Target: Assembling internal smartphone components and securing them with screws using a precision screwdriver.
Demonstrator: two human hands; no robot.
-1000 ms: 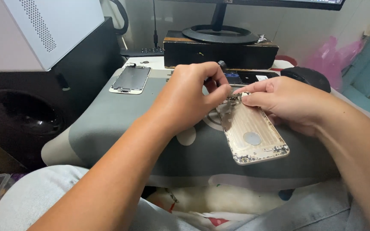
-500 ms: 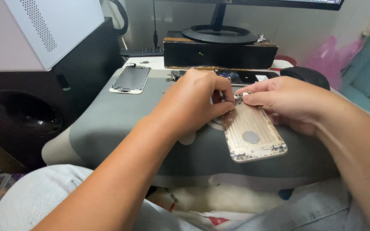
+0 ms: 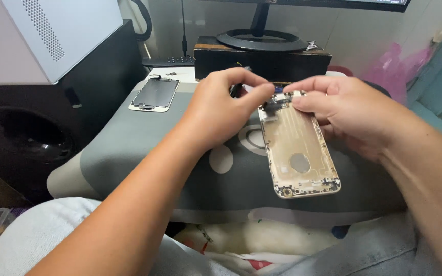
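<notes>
While the right hand [image 3: 344, 110] grips the top of a gold phone shell [image 3: 297, 151] on a grey cushion [image 3: 180, 153], the left hand [image 3: 221, 110] pinches a small part at its upper edge. A detached screen [image 3: 154, 93] lies well apart.

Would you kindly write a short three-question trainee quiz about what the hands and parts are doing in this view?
1. True or false: the gold phone housing lies with its open inside facing up.
2. Which hand pinches a small part at the housing's far end? A) left hand B) right hand C) neither
3. Fill in: the detached screen panel lies on the grey ____.

Key: 1 true; 2 A, while the right hand steadies that end; 3 cushion.
</notes>
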